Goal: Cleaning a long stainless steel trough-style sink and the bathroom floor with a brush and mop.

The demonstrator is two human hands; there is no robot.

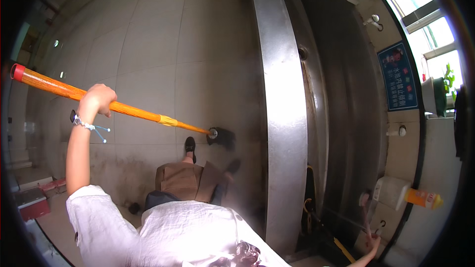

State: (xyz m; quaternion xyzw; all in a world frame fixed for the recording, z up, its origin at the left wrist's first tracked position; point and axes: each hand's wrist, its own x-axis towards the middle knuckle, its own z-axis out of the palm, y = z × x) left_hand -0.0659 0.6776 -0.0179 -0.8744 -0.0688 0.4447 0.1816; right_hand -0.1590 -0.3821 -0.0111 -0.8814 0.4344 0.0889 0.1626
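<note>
The mop [118, 107] runs across the left half of the frame, its orange handle slanting from a red end cap at the upper left down to a dark head pressed on the grey tiled floor [163, 44] at centre. The head sits just beside the steel trough [284, 118], a long metal edge running top to bottom through the middle of the frame.

The left hand [97, 100] grips the handle about midway, fingers wrapped fully round the shaft. A bracelet with blue threads hangs at that wrist. The right hand [372, 247] shows only at the lower right edge; its fingers appear closed round a thin red-handled brush [366, 212], though the grip is partly cut off and small.

Risks noted:
1. The mop is controlled by 1 hand only, held far from the head. A push with this long lever could twist the handle in the grip and let it slip.
2. The floor near the head looks dark and possibly wet. The black shoe [190, 147] stands just beside it, so a slide is likely.
3. The head could knock the steel edge.
4. The white bottle with orange cap [405, 195] lies near the right hand and could be knocked over.
</note>
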